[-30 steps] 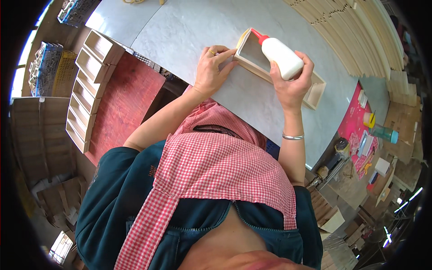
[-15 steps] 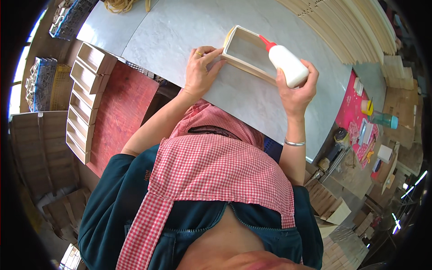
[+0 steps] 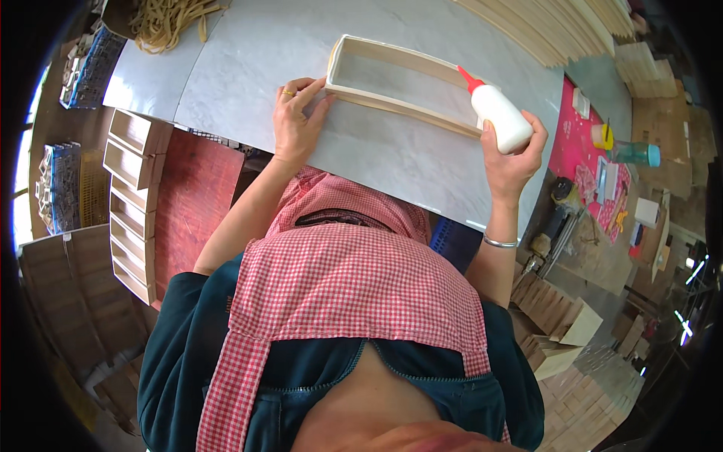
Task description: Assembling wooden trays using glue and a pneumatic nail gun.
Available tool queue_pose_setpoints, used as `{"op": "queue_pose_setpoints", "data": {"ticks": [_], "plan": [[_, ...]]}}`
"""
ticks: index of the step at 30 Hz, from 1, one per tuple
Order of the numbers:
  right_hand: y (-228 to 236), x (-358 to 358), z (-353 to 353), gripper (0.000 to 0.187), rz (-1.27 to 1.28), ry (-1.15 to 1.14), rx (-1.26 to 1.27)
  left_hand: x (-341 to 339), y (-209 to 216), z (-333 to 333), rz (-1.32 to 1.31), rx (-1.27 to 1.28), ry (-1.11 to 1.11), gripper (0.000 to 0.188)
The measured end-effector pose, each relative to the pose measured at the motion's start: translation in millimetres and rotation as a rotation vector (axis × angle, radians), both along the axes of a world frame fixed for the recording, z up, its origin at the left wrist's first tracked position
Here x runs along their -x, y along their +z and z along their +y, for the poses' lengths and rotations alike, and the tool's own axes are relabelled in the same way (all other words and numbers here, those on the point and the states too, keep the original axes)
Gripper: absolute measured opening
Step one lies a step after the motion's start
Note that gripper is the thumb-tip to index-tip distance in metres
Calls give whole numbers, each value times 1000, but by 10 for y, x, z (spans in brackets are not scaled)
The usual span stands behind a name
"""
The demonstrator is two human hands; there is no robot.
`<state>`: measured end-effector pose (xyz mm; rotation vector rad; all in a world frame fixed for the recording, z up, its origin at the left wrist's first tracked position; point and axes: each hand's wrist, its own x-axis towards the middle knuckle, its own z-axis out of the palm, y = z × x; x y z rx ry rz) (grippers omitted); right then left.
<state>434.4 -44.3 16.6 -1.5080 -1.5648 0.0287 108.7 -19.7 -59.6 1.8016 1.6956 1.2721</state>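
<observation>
A long, narrow wooden frame [image 3: 399, 105] lies on the grey marbled tabletop, and the grey surface shows through its middle. White lines run along its upper rim. At its near left corner, my left hand [image 3: 300, 120] pinches the frame between thumb and fingers. My right hand [image 3: 516, 154] is wrapped round a white squeeze bottle [image 3: 501, 113] with a red nozzle. The bottle is tilted over the frame's right part, its tip pointing up and left at the far side. Whether the tip touches the wood I cannot tell. Bottle and hand hide the frame's right end.
Tan elastic bands [image 3: 169, 22] are heaped at the far left. Long wooden strips [image 3: 557, 30] are stacked at the far right. Small wooden boxes [image 3: 132, 215] stand in a row on a red board [image 3: 196, 203] at left. A teal-capped bottle [image 3: 636, 154] stands at right.
The bottle has moved right along the frame's far side, away from its left end. My left hand stays at the same corner. The whole view has shifted, so the frame appears farther left.
</observation>
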Motion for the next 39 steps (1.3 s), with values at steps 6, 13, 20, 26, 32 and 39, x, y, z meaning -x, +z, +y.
{"op": "queue_pose_setpoints", "data": {"ticks": [6, 13, 20, 26, 32, 39], "plan": [[0, -232, -112, 58, -76, -93, -40, 4, 4, -4, 27, 22, 16, 32], [-5, -421, -200, 58, -105, -194, -54, 26, -53, 8, 38, 28, 33, 32], [4, -452, -359, 57, -97, -214, -40, 21, -74, 13, 37, 23, 31, 32], [67, -373, -699, 56, -93, -225, -1, 13, -60, 18, 20, 37, 27, 32], [129, -265, -1011, 56, -21, -238, 59, 40, -61, 14, 23, 43, 29, 32], [133, 348, -863, 59, 372, -48, 101, 20, -69, 22, -3, -4, 2, 30]]}}
